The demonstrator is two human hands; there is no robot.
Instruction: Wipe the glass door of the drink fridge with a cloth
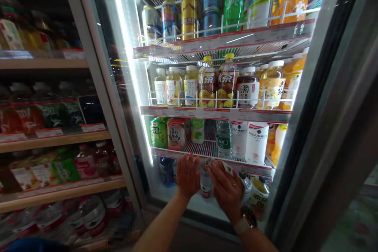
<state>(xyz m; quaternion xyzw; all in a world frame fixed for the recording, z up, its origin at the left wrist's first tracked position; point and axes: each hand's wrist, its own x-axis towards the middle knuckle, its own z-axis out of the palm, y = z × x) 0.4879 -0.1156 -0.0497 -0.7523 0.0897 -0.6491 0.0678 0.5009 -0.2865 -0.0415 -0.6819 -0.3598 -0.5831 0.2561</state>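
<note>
A glass fridge door [180,53] fills the middle of the view, with lit shelves of drinks behind it. Low on the pane, my left hand [188,176] lies flat with its fingers pointing up; it appears to rest on the glass. My right hand [226,187], wearing a watch [249,218], is pressed over a crumpled whitish cloth [210,162] against the pane. Only the cloth's edges show around the fingers. Behind the hands, through the glass, are a clear water bottle with a green label [224,139] and several bottles on the bottom level.
Left of the door frame [99,86], open wooden shelves [56,141] hold rows of bottles and cartons. A dark frame edge [320,114] runs down the right side of the glass. Packs of bottles [91,214] stand low at the left.
</note>
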